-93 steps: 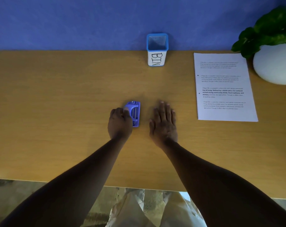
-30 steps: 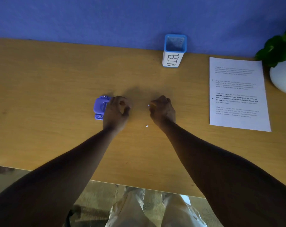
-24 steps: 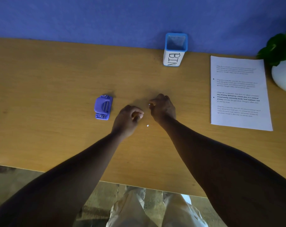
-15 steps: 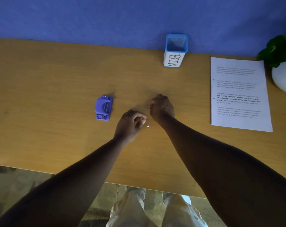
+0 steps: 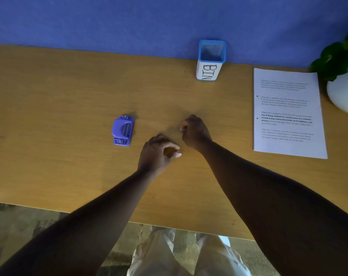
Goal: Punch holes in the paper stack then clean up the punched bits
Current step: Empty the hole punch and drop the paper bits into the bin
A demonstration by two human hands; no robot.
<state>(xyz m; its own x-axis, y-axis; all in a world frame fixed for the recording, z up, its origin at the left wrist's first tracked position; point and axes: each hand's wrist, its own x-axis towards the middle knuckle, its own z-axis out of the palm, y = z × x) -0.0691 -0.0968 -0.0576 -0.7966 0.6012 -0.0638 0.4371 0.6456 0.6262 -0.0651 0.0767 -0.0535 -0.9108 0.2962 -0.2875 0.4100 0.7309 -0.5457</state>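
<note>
My left hand (image 5: 159, 154) rests on the wooden table (image 5: 59, 92), thumb and forefinger pinched together at the spot where a small white punched bit lay; the bit is hidden under the fingertips. My right hand (image 5: 196, 132) is curled into a fist just beyond it, fingertips pressed together on the table, with a pale speck at them. The purple hole punch (image 5: 123, 130) lies alone to the left of both hands. The printed paper stack (image 5: 288, 112) lies flat at the right, with two small holes along its left margin.
A blue-rimmed mesh cup labelled BIN (image 5: 211, 60) stands at the table's back edge against the blue wall. A white round pot with a green plant (image 5: 344, 96) sits at the far right, touching the paper's corner. The table's near edge runs below my forearms.
My left hand let go of the hole punch and moved right to the loose white bit, which its fingertips now cover. My right hand has stayed curled in place.
</note>
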